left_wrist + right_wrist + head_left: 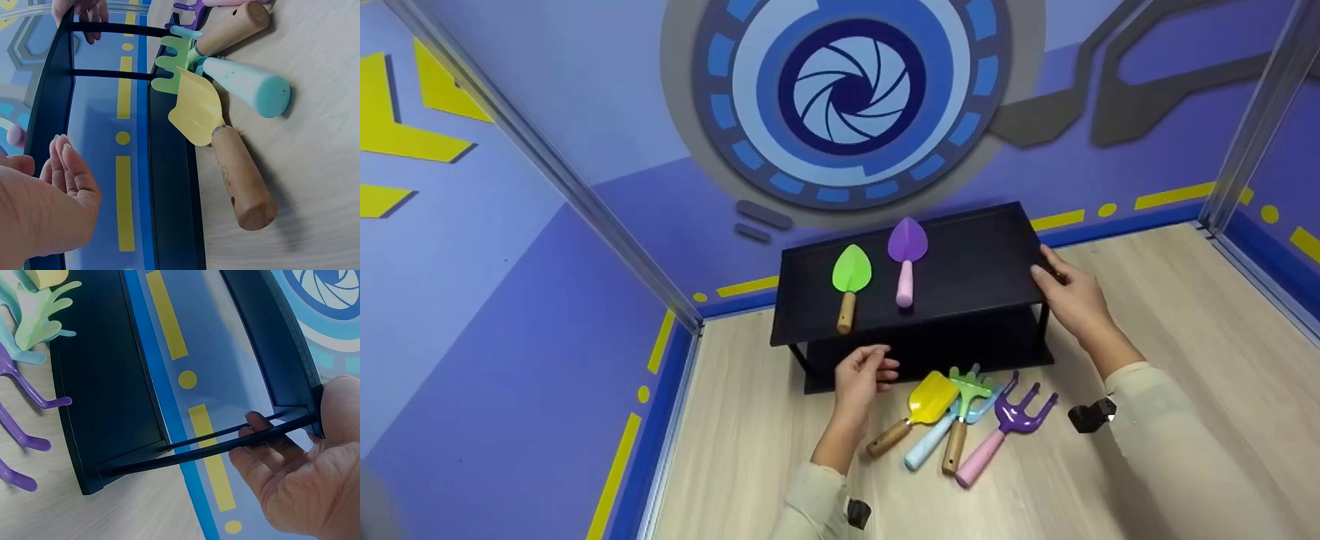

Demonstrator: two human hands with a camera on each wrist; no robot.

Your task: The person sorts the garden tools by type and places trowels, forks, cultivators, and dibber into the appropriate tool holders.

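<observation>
Right grip (1076, 300) holds rack (982, 262); left grip (859, 379) curls loosely (nothing held); uneven tug could slide green trowel (852, 277) or purple trowel (907, 250) off.

The shelf (975, 262) stands on the table (750, 450), before the far wall (637, 202). On its upper tier lie two trowels, blades toward the far side: the left trowel (852, 270) sits nearer the near edge, the right trowel (907, 244) slightly farther back. Near the shelf's front, tools lie in a cluster: leftmost the shovel (934, 396), its blade partly over the upper rake (971, 386), which crosses the lower rake (930, 444); rightmost the fork (1014, 416). The right hand (1076, 296) grips the upper tier's right end; the left hand (859, 379) is before the shelf, left of the shovel's blade.
</observation>
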